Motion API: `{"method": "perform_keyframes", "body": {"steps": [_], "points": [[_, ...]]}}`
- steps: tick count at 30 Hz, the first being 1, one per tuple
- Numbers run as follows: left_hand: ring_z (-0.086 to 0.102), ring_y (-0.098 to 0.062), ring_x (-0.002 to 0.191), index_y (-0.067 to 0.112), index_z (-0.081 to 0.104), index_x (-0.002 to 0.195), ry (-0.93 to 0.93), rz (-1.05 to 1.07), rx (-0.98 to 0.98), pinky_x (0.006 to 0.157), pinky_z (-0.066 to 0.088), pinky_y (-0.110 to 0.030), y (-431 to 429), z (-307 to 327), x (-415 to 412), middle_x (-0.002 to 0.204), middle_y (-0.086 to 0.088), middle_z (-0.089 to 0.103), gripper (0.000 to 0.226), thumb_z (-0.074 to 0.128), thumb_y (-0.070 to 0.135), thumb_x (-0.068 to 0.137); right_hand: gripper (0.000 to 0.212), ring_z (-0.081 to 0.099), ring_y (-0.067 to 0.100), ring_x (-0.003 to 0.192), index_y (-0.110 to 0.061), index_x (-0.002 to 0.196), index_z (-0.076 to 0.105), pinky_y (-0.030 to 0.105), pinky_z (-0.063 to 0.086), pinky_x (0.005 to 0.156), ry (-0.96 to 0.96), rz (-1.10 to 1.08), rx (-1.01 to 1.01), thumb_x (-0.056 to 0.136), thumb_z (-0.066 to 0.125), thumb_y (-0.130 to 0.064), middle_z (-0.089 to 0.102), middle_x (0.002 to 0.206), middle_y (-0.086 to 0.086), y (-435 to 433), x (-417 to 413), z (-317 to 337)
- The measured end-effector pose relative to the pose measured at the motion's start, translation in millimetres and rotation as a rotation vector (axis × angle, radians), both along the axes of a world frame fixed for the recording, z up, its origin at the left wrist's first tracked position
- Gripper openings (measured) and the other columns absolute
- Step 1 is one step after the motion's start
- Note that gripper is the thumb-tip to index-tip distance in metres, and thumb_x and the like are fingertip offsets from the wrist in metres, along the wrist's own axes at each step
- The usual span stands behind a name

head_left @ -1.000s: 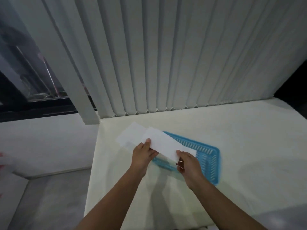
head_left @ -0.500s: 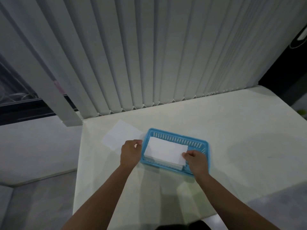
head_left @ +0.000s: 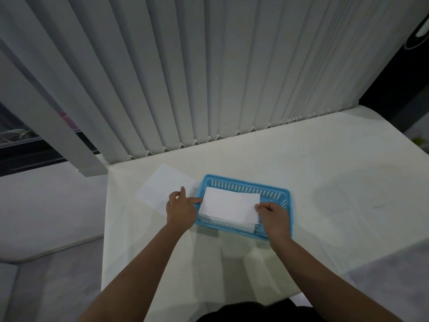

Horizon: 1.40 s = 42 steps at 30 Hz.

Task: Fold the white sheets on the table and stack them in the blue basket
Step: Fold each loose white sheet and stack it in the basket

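While the folded sheet settles on the stack in the basket, the right hand pinches its right edge and the left hand touches its left edge, fingers loosely curled. Release should be level, edges squared. Beyond, an unfolded sheet awaits on the table.

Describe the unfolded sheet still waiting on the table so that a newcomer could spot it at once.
Start at the blue basket on the pale table. Just left of it, beyond the left hand, a white sheet lies flat on the tabletop. Unlike the folded sheets stacked inside the basket, it is spread open and lies outside it.
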State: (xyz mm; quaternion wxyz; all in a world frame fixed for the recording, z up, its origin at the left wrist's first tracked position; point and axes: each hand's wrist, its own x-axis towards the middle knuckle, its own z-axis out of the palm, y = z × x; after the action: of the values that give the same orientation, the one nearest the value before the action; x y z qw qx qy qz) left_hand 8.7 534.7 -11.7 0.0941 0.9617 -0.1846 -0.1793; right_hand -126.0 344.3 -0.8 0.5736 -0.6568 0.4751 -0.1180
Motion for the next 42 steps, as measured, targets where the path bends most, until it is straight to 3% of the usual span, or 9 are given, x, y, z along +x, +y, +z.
{"method": "perform_keyframes", "body": {"steps": [7,14,23,27,30,32,34,37,42], "points": [[0.014,-0.029,0.144,0.043,0.049,0.133,0.019,-0.045,0.031,0.116,0.021,-0.040,2.1,-1.4,1.2,0.160,-0.008,0.014,0.048,0.029,0.015,0.100,0.010,0.055,0.014,0.060,-0.011,0.078,0.069,0.035,0.049,0.072,0.007,-0.009,0.018,0.087,0.064,-0.013,0.064,0.069,0.001,4.1,3.4,-3.9],[0.011,-0.029,0.145,0.043,0.046,0.135,0.029,-0.061,0.048,0.117,0.019,-0.041,2.6,-2.7,-1.7,0.160,-0.007,0.012,0.047,0.028,0.016,0.100,0.012,0.065,0.020,0.080,-0.017,0.074,0.068,0.036,0.050,0.079,0.056,-0.018,-0.036,0.085,0.067,-0.023,0.069,0.078,0.000,1.3,-0.7,-13.0],[0.014,-0.030,0.143,0.036,0.048,0.136,-0.017,-0.095,0.050,0.114,0.024,-0.040,-1.4,2.7,-7.4,0.159,-0.008,0.016,0.049,0.032,0.012,0.097,0.009,0.066,0.024,0.083,-0.017,0.075,0.068,0.038,0.052,0.082,0.088,0.020,-0.082,0.084,0.066,-0.020,0.070,0.082,0.003,0.8,-1.3,-14.6],[0.025,-0.025,0.140,0.029,0.049,0.134,-0.097,0.007,-0.128,0.111,0.029,-0.039,-1.1,3.0,-10.3,0.156,-0.003,0.026,0.043,0.038,0.014,0.095,0.024,0.060,0.026,0.106,-0.014,0.107,0.066,0.037,0.045,0.092,0.125,0.191,-0.500,0.086,0.065,-0.025,0.064,0.114,0.007,2.0,-6.5,-17.4],[0.030,-0.024,0.139,0.025,0.043,0.138,-0.185,-0.005,-0.275,0.113,0.027,-0.040,-6.7,1.8,-13.2,0.155,-0.001,0.031,0.042,0.031,0.027,0.097,0.049,0.034,0.029,0.138,-0.022,0.136,0.049,0.044,0.026,0.112,0.246,0.542,-0.774,0.093,0.048,-0.045,0.039,0.151,0.004,8.5,-5.4,-17.1],[0.020,-0.024,0.145,0.030,0.025,0.147,-0.186,-0.177,-0.179,0.118,0.015,-0.044,-13.5,-2.5,-16.8,0.160,-0.001,0.019,0.059,0.007,0.051,0.096,0.073,0.006,0.026,0.148,-0.028,0.150,0.022,0.047,0.004,0.119,0.414,0.757,-0.827,0.089,0.018,-0.066,0.008,0.162,-0.004,13.2,-2.2,-20.2],[0.002,-0.023,0.149,0.031,0.006,0.151,-0.139,-0.317,-0.035,0.119,0.001,-0.048,-18.5,-9.8,-18.1,0.162,0.000,0.001,0.080,-0.015,0.064,0.081,0.089,-0.007,0.025,0.149,-0.027,0.153,0.003,0.050,-0.007,0.118,0.495,0.832,-0.837,0.078,-0.004,-0.075,-0.007,0.163,-0.004,15.3,1.0,-27.4],[-0.012,-0.027,0.149,0.027,-0.010,0.151,-0.086,-0.389,0.088,0.117,-0.007,-0.054,-19.7,-21.7,-13.3,0.161,-0.003,-0.013,0.080,-0.014,0.067,0.082,0.092,-0.011,0.027,0.149,-0.026,0.153,-0.006,0.052,-0.010,0.116,0.553,0.865,-0.833,0.073,-0.010,-0.074,-0.011,0.162,-0.002,15.3,2.5,-35.8],[-0.015,-0.028,0.148,0.026,-0.014,0.150,-0.092,-0.434,0.115,0.116,-0.009,-0.056,-16.6,-26.6,-10.3,0.160,-0.003,-0.017,0.102,-0.027,0.075,0.061,0.097,-0.011,0.027,0.149,-0.027,0.152,-0.010,0.053,-0.010,0.117,0.577,0.862,-0.830,0.070,-0.014,-0.077,-0.014,0.162,-0.002,13.1,-1.9,-42.1]]}}
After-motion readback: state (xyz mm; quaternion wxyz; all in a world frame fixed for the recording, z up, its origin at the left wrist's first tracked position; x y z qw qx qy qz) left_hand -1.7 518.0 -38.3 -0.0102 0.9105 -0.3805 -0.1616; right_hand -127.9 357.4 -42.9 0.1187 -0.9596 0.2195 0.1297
